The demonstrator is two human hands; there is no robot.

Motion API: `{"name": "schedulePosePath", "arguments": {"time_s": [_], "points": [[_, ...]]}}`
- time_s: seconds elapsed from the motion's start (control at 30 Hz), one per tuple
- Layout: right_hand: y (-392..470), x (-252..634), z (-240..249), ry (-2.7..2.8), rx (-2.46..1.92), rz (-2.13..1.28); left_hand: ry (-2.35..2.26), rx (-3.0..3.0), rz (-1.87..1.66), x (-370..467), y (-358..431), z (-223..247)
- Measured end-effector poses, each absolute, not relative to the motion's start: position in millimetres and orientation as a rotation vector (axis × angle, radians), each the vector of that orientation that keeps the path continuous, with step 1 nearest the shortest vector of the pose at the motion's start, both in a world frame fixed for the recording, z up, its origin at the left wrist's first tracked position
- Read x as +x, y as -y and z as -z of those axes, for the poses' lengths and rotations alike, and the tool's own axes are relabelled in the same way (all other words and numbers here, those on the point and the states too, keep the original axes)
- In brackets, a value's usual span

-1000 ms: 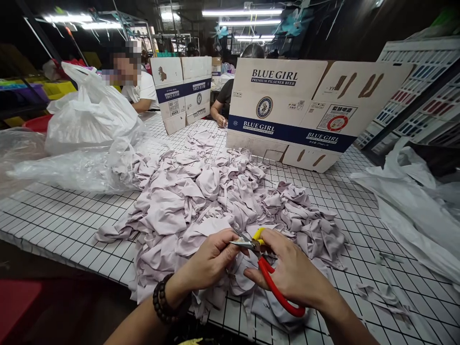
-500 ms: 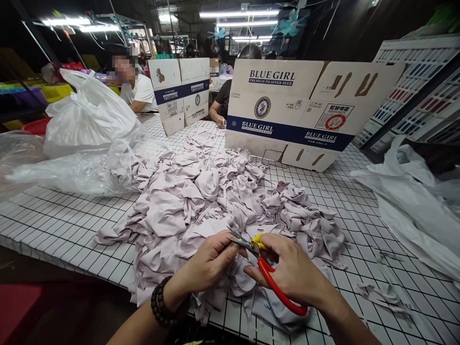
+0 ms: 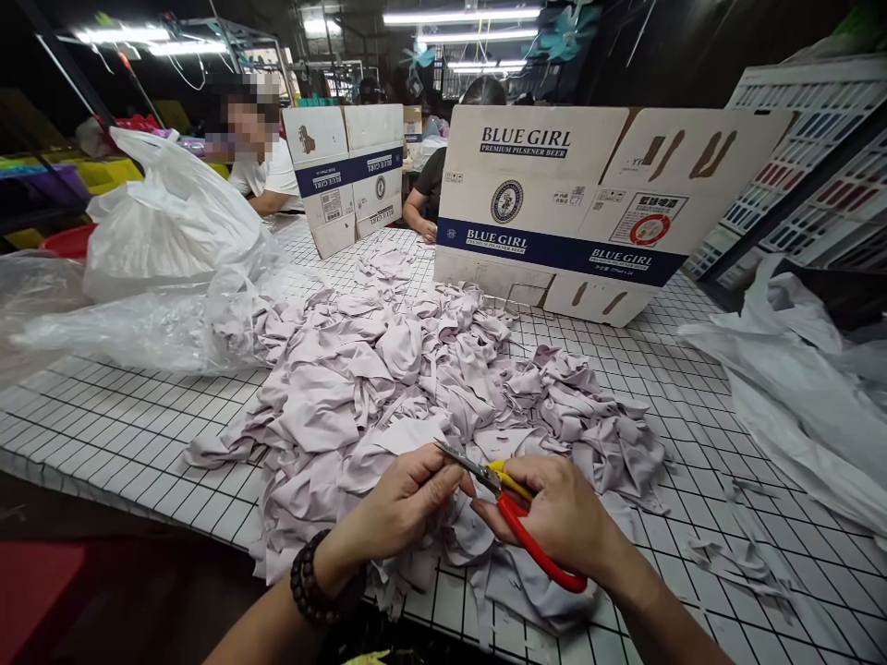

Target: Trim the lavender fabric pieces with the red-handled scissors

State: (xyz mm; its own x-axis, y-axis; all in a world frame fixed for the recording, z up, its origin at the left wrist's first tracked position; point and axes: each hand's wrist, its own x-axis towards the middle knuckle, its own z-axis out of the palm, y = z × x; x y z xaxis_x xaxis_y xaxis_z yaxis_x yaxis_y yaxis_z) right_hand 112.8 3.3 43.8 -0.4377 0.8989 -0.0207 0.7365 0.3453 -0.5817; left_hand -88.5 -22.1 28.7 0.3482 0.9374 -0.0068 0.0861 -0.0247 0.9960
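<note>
My right hand (image 3: 558, 513) is closed on the scissors (image 3: 533, 545), which have one red and one yellow handle. Their blades look closed and point left, with the tips at the fingers of my left hand (image 3: 408, 499). My left hand is pinched, and what sits between its fingertips is too small to make out. A dark beaded bracelet (image 3: 311, 580) circles the left wrist. Both hands are over the near side of a large heap of pale lilac fabric pieces (image 3: 333, 388).
The heap lies on a white table with a black grid (image 3: 139, 406). Plastic bags (image 3: 173, 231) are at left, another bag (image 3: 790, 369) at right. Cardboard panels (image 3: 540, 194) stand behind. Fabric scraps (image 3: 741, 563) lie right. Two people sit across the table.
The scissor blades have closed, and the red and yellow handles have come nearer each other. My left hand has stayed almost in place.
</note>
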Motion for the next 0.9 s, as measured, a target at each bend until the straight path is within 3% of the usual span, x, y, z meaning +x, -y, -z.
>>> {"name": "schedulePosePath", "arguments": {"time_s": [0.17,0.9], "points": [[-4.8,116.2,-47.0,2.363,-1.387,-1.004,-0.981,1.412,-0.901,-87.3,21.7,-27.5],[-0.9,113.5,-52.6,2.345,-1.422,-0.919,-0.973,1.424,-0.894,-90.4,20.5,-28.5]]}}
